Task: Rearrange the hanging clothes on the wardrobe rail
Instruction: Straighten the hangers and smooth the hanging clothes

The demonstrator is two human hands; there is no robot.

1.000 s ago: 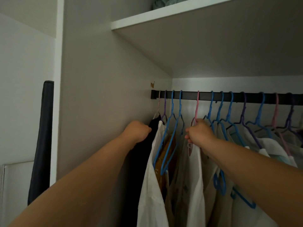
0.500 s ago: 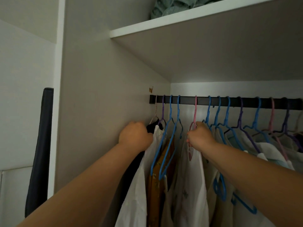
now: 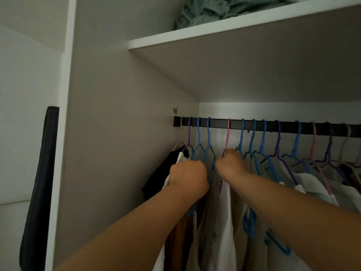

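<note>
left hand [image 3: 188,175] moved right, gripping blue hangers [image 3: 203,151], right hand [image 3: 230,163] pinching pink hanger [image 3: 227,133], fingers hidden

Dim, soft wardrobe interior; wide-angle edge distortion

hangers [image 3: 203,145] on rail [image 3: 273,127], clothes [image 3: 224,222] beneath, shelf [image 3: 234,30] above

White shelf board [image 3: 230,30] across the top of the wardrobe, crumpled green fabric [image 3: 211,10] lying on the shelf, small brass fitting [image 3: 175,110] on the side panel below the shelf, dark upright padded object [image 3: 39,188] far left of the shelf
</note>
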